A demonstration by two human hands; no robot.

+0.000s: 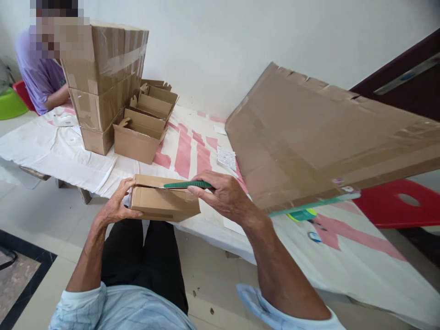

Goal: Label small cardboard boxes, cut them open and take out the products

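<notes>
A small brown cardboard box (165, 204) is tilted at the table's front edge, above my lap. My left hand (118, 204) grips its left end, thumb on the near face and fingers at the top corner. In my right hand (223, 195) is a green-handled box cutter (185, 184), lying along the box's upper seam. Its thin blade points left at a dark slit in the seam; how deep it goes is hidden. Opened cardboard boxes (137, 142) stand in a row just beyond.
Taped cartons (103, 78) are stacked at the back left, near a person in a purple shirt (37, 73). A large cardboard panel (309, 137) leans across the right side. A printed paper (226, 158), a tape roll (314, 237) and a red stool (398, 204) are there too.
</notes>
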